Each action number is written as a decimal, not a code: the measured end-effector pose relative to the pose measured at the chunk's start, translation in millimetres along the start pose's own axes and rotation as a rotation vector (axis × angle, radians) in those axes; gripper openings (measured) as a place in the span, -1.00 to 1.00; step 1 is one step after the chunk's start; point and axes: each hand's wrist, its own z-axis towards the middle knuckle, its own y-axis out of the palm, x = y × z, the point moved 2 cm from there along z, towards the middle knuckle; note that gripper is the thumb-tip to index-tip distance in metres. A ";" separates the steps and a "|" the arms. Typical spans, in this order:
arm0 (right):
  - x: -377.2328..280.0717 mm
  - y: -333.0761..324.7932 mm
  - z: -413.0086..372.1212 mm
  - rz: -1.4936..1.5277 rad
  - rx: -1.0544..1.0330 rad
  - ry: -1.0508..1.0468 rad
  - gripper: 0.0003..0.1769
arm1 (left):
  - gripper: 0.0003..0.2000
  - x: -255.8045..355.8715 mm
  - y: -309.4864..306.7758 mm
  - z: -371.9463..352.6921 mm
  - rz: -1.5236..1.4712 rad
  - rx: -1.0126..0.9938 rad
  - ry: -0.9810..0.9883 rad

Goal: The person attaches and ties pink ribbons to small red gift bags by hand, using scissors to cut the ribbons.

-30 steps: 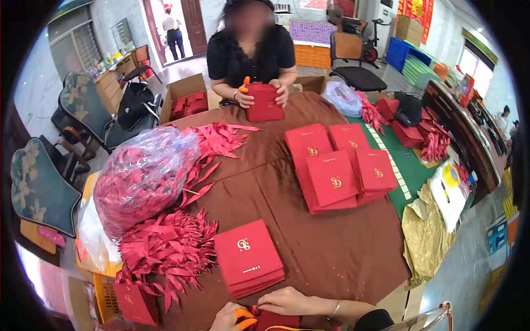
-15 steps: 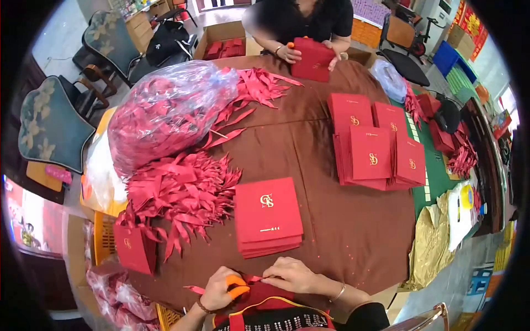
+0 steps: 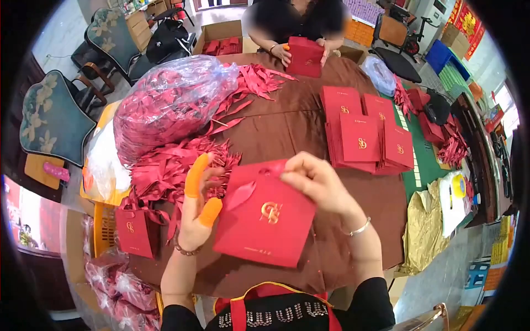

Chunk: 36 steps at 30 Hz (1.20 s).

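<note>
pinching red bag (image 3: 265, 231) near top with right fingers (image 3: 293, 181), with left fingers (image 3: 195, 177) spread alongside, ribbon pile (image 3: 154, 179) beyond them

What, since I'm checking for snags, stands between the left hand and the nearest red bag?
Nothing visible: the open left hand is close beside the red bag, at its left edge. The right hand is at the top edge, apparently pinching the ribbon.

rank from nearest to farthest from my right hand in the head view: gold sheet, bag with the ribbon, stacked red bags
1. Bag with the ribbon: at the right hand's fingers
2. Stacked red bags: ahead, right
3. Gold sheet: farther right
</note>
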 end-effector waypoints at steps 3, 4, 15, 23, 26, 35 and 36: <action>11.4 -15.1 10.8 0.246 -0.052 0.105 -0.91 | -0.69 10.2 -17.1 -6.5 0.685 0.143 0.290; 12.7 -17.6 14.3 0.145 -0.086 0.108 -0.92 | -0.68 26.3 -14.1 -1.4 0.720 0.131 0.343; 22.4 9.8 30.9 0.075 -0.175 0.199 -0.92 | -0.79 32.5 17.7 77.7 0.657 -0.078 0.386; 34.9 26.1 27.7 0.091 -0.238 0.132 -0.90 | -0.86 15.1 -13.7 40.8 0.725 -0.144 0.265; 39.7 28.0 26.5 0.103 -0.261 0.117 -0.89 | -0.46 -15.6 -30.8 -5.2 0.544 -0.304 -0.096; 34.1 89.9 -25.9 -0.233 -0.480 -0.051 -0.78 | -0.05 -43.5 -65.4 -133.8 0.166 -0.059 -0.445; 36.4 97.2 -32.4 -0.208 -0.513 -0.046 -0.78 | -0.07 -34.6 -63.5 -142.7 0.139 -0.032 -0.555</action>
